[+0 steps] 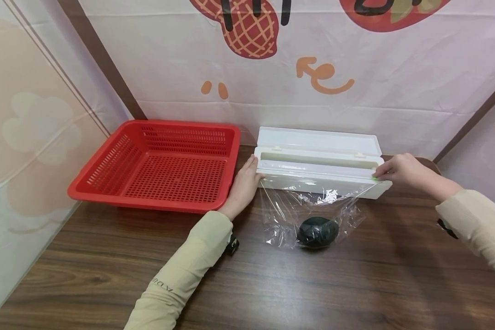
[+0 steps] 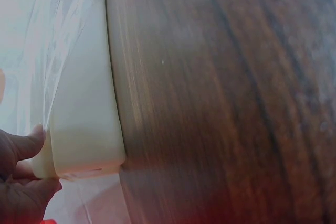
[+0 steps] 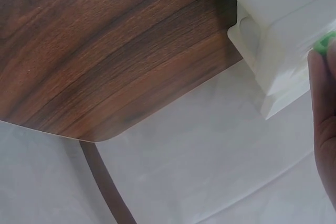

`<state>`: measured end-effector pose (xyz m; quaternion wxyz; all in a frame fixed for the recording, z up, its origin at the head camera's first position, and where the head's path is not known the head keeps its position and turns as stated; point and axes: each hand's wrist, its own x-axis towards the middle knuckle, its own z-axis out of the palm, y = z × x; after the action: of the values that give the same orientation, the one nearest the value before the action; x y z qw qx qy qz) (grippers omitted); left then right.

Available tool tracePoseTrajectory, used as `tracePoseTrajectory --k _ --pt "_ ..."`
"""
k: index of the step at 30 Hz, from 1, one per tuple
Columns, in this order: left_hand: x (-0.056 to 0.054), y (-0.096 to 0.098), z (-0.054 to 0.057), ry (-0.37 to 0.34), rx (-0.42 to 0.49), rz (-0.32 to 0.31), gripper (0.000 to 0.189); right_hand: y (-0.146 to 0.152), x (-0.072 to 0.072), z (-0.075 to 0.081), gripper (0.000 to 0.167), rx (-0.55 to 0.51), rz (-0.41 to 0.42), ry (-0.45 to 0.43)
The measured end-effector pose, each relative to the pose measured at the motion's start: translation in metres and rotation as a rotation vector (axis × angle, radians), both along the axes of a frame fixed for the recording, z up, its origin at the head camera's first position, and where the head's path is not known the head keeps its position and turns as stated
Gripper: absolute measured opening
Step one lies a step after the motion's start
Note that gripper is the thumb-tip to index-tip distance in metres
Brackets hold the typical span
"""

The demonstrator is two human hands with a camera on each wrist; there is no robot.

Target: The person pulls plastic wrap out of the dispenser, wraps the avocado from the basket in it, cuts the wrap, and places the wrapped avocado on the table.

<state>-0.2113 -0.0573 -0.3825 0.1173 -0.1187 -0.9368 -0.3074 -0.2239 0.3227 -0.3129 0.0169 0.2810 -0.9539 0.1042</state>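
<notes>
A long white cling film dispenser [image 1: 321, 183] stands on the table with its lid [image 1: 319, 140] tipped back. Clear cling film [image 1: 284, 206] runs from its front edge down over a dark green, smooth oval thing [image 1: 317, 232], perhaps an avocado. My left hand [image 1: 244, 185] holds the dispenser's left end, thumb on top and fingers at the end wall in the left wrist view. At the right end, my right hand [image 1: 404, 172] pinches a small green slide cutter [image 3: 324, 42] on the dispenser's front edge; most of the cutter is hidden by the fingers.
A red slotted plastic basket [image 1: 148, 204] stands to the left of the dispenser, its right wall close beside my left hand. Behind the brown wooden table [image 1: 272, 293] hangs a printed cloth [image 1: 169, 55]. The table's rounded far right corner [image 3: 100, 136] shows in the right wrist view.
</notes>
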Motion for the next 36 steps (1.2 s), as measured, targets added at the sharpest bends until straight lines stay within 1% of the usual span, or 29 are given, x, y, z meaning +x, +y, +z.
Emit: tracePoseTrajectory --k 6,9,14,25,33,36 --pt "0.0 0.0 0.001 -0.02 0.0 0.003 0.054 0.0 0.001 0.002 0.008 0.002 -0.018 -0.037" --pt "0.001 0.0 0.001 -0.025 0.001 0.004 0.054 0.001 0.002 0.001 0.008 0.001 -0.007 -0.017" --pt "0.001 0.0 0.002 -0.023 -0.004 0.006 0.054 0.004 0.003 0.0 0.009 -0.004 0.034 0.042" --pt "0.001 0.001 0.003 -0.035 -0.006 0.01 0.055 0.008 0.002 -0.004 0.011 -0.017 0.073 0.109" --pt "0.001 0.0 0.003 -0.023 -0.01 0.007 0.054 0.011 0.001 -0.005 0.013 -0.022 0.096 0.141" --pt "0.002 0.0 0.002 -0.014 -0.011 0.004 0.054 0.014 0.001 -0.004 0.013 -0.008 0.085 0.131"
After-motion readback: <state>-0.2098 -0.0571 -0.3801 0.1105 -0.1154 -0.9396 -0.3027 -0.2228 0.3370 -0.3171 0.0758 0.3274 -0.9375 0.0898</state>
